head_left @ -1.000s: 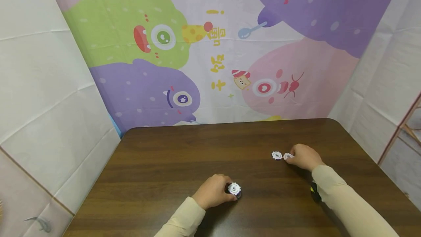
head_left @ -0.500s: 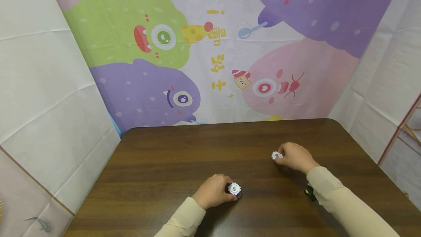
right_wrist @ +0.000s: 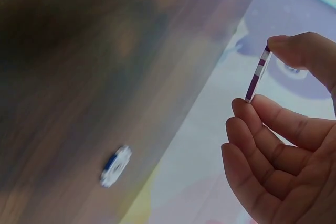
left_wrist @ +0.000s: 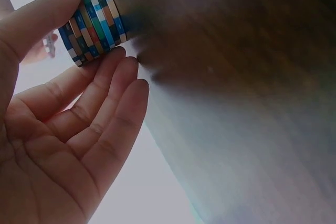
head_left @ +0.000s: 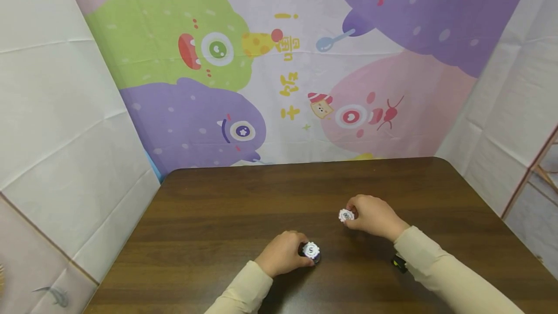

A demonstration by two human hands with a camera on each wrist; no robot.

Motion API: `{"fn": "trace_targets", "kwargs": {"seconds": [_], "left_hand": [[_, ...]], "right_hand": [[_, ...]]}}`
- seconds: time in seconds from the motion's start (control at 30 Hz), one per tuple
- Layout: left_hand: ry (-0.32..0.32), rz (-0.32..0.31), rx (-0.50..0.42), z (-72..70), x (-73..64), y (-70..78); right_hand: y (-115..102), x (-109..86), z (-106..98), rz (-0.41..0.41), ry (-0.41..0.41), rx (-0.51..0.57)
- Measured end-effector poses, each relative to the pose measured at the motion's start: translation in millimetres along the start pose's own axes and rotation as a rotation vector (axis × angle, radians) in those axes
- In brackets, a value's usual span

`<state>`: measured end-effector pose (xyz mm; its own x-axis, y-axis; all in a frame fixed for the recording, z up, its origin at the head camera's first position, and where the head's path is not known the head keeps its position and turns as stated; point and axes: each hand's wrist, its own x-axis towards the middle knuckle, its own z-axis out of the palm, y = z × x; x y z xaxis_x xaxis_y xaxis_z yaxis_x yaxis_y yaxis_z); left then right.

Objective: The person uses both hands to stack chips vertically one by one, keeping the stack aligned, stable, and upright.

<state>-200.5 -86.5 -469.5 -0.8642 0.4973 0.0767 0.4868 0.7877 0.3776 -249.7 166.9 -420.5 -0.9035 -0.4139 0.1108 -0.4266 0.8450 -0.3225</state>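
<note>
My left hand grips a stack of poker chips on the table, thumb and index finger on its sides. A white-faced chip marked 5 tops it; in the left wrist view the stack shows edges of mixed colours. Up and to the right, my right hand pinches a single poker chip by its rim. This held chip has a purple-and-white edge in the right wrist view. Another chip, blue and white, lies on the table there; the right hand hides it in the head view.
The dark wood-grain table runs back to a cartoon-printed cloth. Pale cloth walls flank it. A small black-and-yellow device sits under the right wrist.
My right hand has moved left and toward the stack, carrying a chip. The two chips seen earlier at the right no longer show lying there in the head view. The left hand stays put.
</note>
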Motion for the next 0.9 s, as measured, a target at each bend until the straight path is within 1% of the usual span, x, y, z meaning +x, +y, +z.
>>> {"fn": "trace_targets", "kwargs": {"seconds": [0.3, 0.43, 0.9], "left_hand": [[-0.008, 0.004, -0.019, 0.0, 0.2, -0.7], [-0.006, 0.008, -0.02, -0.8, -0.3, -0.3], [-0.01, 0.007, -0.026, -1.1, 0.0, 0.3]], "right_hand": [[-24, -0.8, 8, -0.083, -0.011, 0.015], [-30, -0.8, 10, -0.123, -0.022, 0.032], [-49, -3.1, 26, -0.235, -0.069, 0.017]]}}
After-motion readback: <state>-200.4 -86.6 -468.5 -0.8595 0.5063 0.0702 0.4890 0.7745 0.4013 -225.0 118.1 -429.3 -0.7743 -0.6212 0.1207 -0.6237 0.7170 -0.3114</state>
